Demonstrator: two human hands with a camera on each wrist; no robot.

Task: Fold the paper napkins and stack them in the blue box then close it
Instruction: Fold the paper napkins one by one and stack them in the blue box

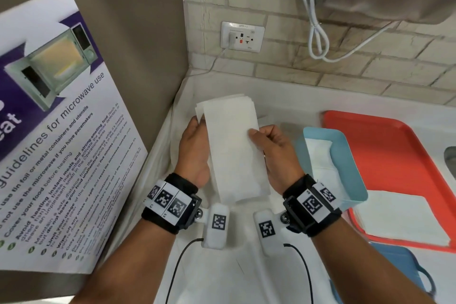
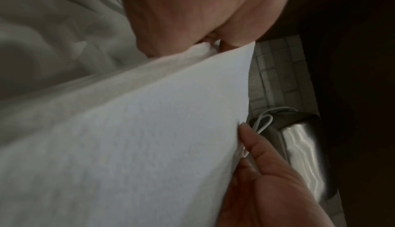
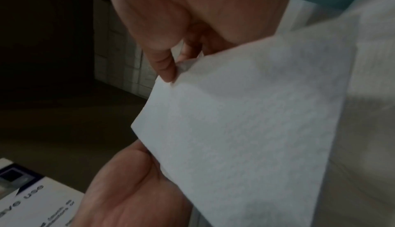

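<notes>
Both hands hold one white paper napkin [image 1: 234,153], folded into a long strip, above the counter. My left hand [image 1: 200,123] grips its left edge, fingers behind the sheet. The thumb of my right hand [image 1: 254,134] pinches the right edge from in front. In the left wrist view the napkin [image 2: 149,137] fills the middle, below my left palm [image 2: 192,16]. In the right wrist view my right hand [image 3: 171,72] pinches the napkin's [image 3: 256,121] top corner. The open light-blue box [image 1: 351,155] stands just right of my right hand, with folded napkins [image 1: 318,155] inside.
A red tray [image 1: 399,145] lies under and right of the box, with flat white napkins [image 1: 402,217] on it. A blue lid [image 1: 402,269] sits at the bottom right. A microwave poster [image 1: 61,131] leans at the left. A brick wall with a socket [image 1: 243,36] stands behind.
</notes>
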